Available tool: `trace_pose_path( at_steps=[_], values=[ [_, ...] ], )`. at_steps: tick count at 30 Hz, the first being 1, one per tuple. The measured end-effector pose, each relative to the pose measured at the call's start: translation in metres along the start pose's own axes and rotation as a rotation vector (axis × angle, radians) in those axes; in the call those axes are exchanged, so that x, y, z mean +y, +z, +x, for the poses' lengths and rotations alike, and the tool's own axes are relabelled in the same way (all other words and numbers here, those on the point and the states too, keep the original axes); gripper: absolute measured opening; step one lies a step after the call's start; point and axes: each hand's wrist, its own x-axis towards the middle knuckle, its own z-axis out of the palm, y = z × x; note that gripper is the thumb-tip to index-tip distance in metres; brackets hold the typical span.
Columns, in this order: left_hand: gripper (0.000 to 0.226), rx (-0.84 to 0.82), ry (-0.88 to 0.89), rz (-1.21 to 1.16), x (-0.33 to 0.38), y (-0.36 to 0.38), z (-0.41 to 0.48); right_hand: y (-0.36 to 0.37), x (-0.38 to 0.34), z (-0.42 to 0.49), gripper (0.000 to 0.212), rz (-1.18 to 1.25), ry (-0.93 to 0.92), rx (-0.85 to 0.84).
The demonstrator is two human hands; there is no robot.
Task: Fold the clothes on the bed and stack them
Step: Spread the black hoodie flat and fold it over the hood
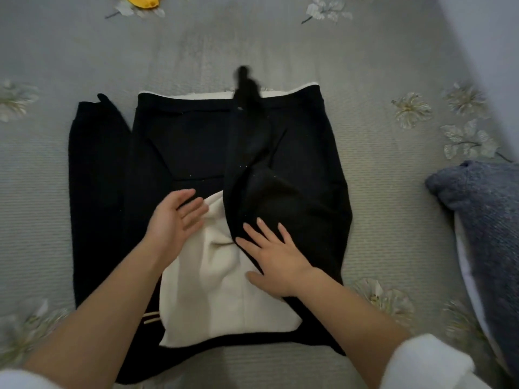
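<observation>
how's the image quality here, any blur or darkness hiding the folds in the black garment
Head view: dim, flat light, so the black garment reads as one dark mass; the cream panel, left hand and right hand are fairly sharp; the black strip at the far edge is smeared; wide-angle distortion bends the bedspread toward the corners.

Person: left hand (174, 220) and right hand (276, 258) bare, forearms (98, 318) bare almost to the elbows. White top. Left sleeve (16, 380) and right sleeve (432, 363) pushed up, soft fabric. Right sleeve ends in a thick bunched cuff. Fingernails (259, 220) on the right hand look pale.
</observation>
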Motion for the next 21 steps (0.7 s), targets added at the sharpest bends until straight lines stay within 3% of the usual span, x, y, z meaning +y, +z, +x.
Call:
trace_pose_path(
  at_steps=[5, 8, 12, 16, 17, 20, 21],
  values=[
    [0.052, 0.035, 0.300, 0.455, 0.002, 0.027, 0.012, 0.007, 0.011, -0.009, 0.058, 0.041, -0.006, 0.114],
    [0.049, 0.008, 0.387, 0.503, 0.004, 0.045, 0.033, 0.010, 0.016, -0.015, 0.057, -0.016, 0.040, 0.146],
    [0.066, 0.060, 0.249, 0.394, 0.014, 0.061, 0.061, 0.018, 0.020, -0.021, 0.055, 0.015, 0.108, 0.148],
    [0.075, 0.134, 0.604, 0.443, 0.022, 0.051, 0.068, 0.020, 0.021, -0.020, 0.055, 0.170, 0.206, 0.182],
    [0.078, 0.132, 0.596, 0.488, 0.017, 0.044, 0.071, 0.021, 0.021, -0.019, 0.056, 0.180, 0.228, 0.169],
    [0.075, 0.218, 0.339, 0.547, 0.003, 0.022, 0.076, 0.024, 0.020, -0.017, 0.059, 0.125, 0.248, 0.133],
    [0.071, 0.254, 0.346, 0.633, 0.003, 0.018, 0.077, 0.024, 0.019, -0.015, 0.060, 0.116, 0.255, 0.151]
  ],
)
